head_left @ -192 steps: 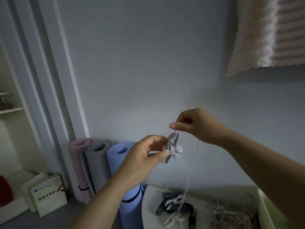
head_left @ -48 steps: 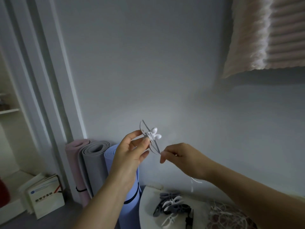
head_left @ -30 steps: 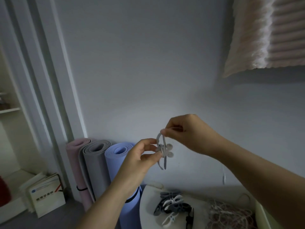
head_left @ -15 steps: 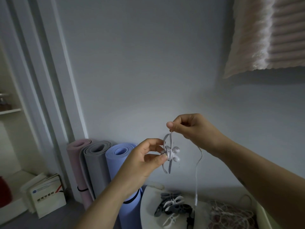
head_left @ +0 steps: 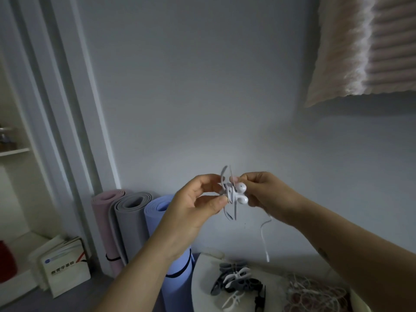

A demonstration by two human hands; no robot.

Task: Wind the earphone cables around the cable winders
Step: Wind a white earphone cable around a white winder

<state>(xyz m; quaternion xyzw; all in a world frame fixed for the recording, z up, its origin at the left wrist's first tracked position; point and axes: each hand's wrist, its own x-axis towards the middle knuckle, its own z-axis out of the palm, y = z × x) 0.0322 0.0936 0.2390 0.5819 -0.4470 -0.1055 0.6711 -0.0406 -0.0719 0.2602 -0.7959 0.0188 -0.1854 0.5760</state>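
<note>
Grey wall [head_left: 202,86] behind; low down, a round table [head_left: 202,278] keeps spare winders [head_left: 236,280] and tangled earphones [head_left: 315,293] within reach; my left hand [head_left: 193,208] pinches the winder [head_left: 227,192] in mid-air, steadying it; my right hand [head_left: 267,197], fingers curled, grips the cable [head_left: 264,235] beside the earbuds [head_left: 242,193], I judge to keep tension; only a short tail hangs loose.

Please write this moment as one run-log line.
step: winding | left hand: holds winder | right hand: holds cable, end hanging free
</note>
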